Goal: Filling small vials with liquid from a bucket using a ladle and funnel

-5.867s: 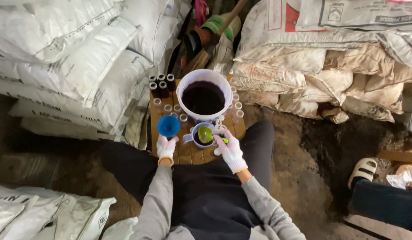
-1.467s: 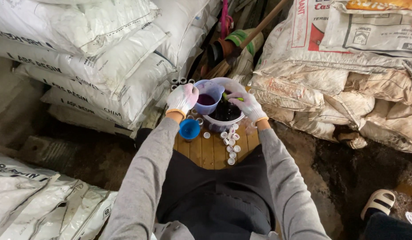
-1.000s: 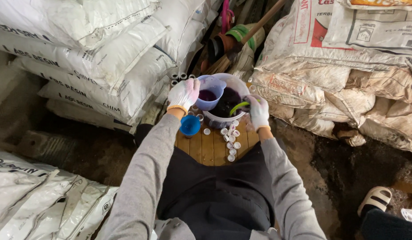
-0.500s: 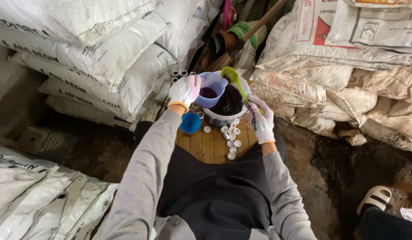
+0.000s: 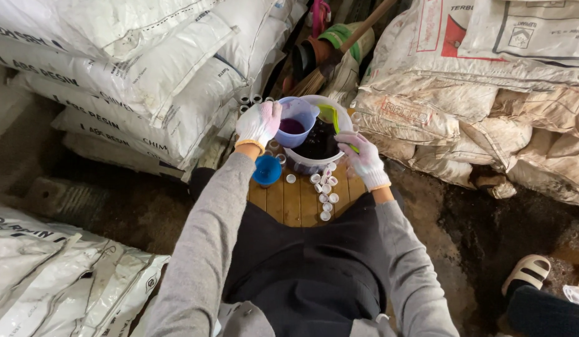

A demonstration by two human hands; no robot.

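Note:
My left hand (image 5: 258, 123), in a stained white glove, grips the side of a pale purple cup (image 5: 295, 120) holding dark purple liquid, tilted over the rim of a white bucket (image 5: 305, 166). The bucket is full of dark liquid and stands on a small wooden board (image 5: 289, 200). My right hand (image 5: 362, 156), also gloved, holds a green scoop (image 5: 332, 117) whose bowl rests over the bucket's far rim. Several small white caps (image 5: 325, 190) lie on the board just below my right hand. A blue funnel (image 5: 267, 170) sits on the board under my left wrist.
Stacked white sacks (image 5: 139, 75) fill the left, with more sacks (image 5: 489, 81) on the right and at the lower left (image 5: 58, 274). A broom (image 5: 320, 68) leans behind the bucket. Small dark bottles (image 5: 252, 101) stand at the board's far left. Another person's sandalled foot (image 5: 529, 273) shows lower right.
My right hand has drawn back from the bucket's rim toward me, with the green scoop now over the bucket. The left hand keeps the purple cup at the rim.

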